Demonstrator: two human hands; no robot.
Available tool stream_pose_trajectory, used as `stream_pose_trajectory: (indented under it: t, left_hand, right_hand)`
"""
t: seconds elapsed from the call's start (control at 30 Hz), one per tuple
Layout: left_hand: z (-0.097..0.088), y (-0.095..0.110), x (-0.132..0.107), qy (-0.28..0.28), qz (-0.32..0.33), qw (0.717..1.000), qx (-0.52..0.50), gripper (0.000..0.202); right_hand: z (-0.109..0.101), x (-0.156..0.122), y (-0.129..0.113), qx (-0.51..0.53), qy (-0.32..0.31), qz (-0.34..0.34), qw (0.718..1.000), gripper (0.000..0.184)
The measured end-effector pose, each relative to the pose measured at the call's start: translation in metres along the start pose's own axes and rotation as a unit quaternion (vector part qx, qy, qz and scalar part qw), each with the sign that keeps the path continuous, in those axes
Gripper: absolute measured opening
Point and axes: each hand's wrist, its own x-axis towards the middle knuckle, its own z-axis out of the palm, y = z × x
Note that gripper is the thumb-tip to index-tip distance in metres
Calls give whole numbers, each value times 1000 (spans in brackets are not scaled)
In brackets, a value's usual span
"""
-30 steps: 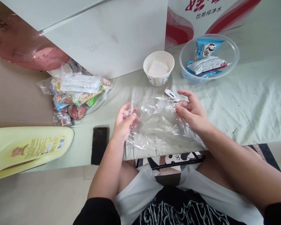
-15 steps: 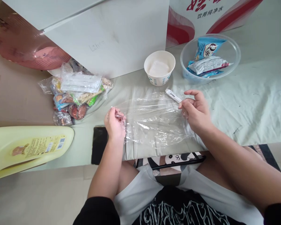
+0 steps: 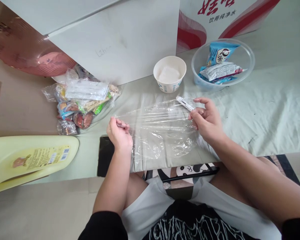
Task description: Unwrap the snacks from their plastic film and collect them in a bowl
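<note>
A thin sheet of clear plastic film (image 3: 162,130) is stretched between my two hands, low over the cloth-covered table. My left hand (image 3: 118,133) is closed around its left end, with some film bunched in the fingers. At the opposite end my right hand (image 3: 206,118) pinches the film between thumb and fingers, the index finger raised. A slim white object (image 3: 185,103) with a dark slot reaches up to the right fingertips; whether they touch it I cannot tell. Beyond the film stands a white paper bowl (image 3: 170,85) with something pale inside.
At the back right, a clear plastic tub (image 3: 250,63) holds several snack packets (image 3: 222,70). Bagged snacks (image 3: 83,110) lie at left under a white face mask (image 3: 87,89). A dark phone (image 3: 105,156) and a pale yellow bottle (image 3: 35,160) are left; white boxes (image 3: 130,36) line the back.
My left hand has moved slightly left and the film is pulled tauter, with straighter creases across it. The right hand has shifted slightly and still grips its end.
</note>
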Motion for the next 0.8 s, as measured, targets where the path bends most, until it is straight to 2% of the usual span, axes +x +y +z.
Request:
stream_pose_trajectory:
  t: [0.07, 0.13, 0.23, 0.33, 0.4, 0.47, 0.53, 0.6, 0.63, 0.7, 0.8]
  left_hand:
    - [0, -1, -1, -23, -7, 1000, -13, 36]
    - [0, 0, -2, -74, -63, 995, -21, 36]
    - [-1, 2, -4, -171, -161, 972, 2, 42]
    - [-2, 2, -6, -238, -211, 945, 70, 43]
    - [-2, 1, -6, -235, -208, 943, 107, 39]
    - [-3, 1, -4, -198, -185, 956, 109, 39]
    - [-3, 1, -1, -158, -160, 970, 88, 41]
    - [-4, 2, 2, -140, -144, 977, 65, 42]
    - [-4, 3, 2, -142, -140, 978, 57, 42]
    - [-6, 4, 2, -177, -142, 972, 55, 41]
    - [-8, 4, -1, -268, -168, 944, 98, 47]
  right_hand:
    - [0, 1, -1, -3, 8, 2, 1000, 35]
    - [-1, 1, 0, 0, 22, 3, 1000, 33]
    - [-2, 3, 2, 7, 45, -1, 999, 31]
    - [-5, 6, 3, 8, 51, -4, 999, 30]
    - [-7, 6, 4, 18, 43, -1, 999, 36]
    - [-8, 5, 3, 31, 20, -4, 999, 47]
    - [-8, 4, 4, 30, -36, -10, 999, 58]
    - [-8, 2, 5, 15, -102, -14, 995, 55]
    - [-8, 2, 6, 11, -119, -17, 993, 47]
    - [-7, 2, 8, 28, -106, -26, 994, 29]
    - [-7, 7, 12, 105, -40, -44, 993, 31]
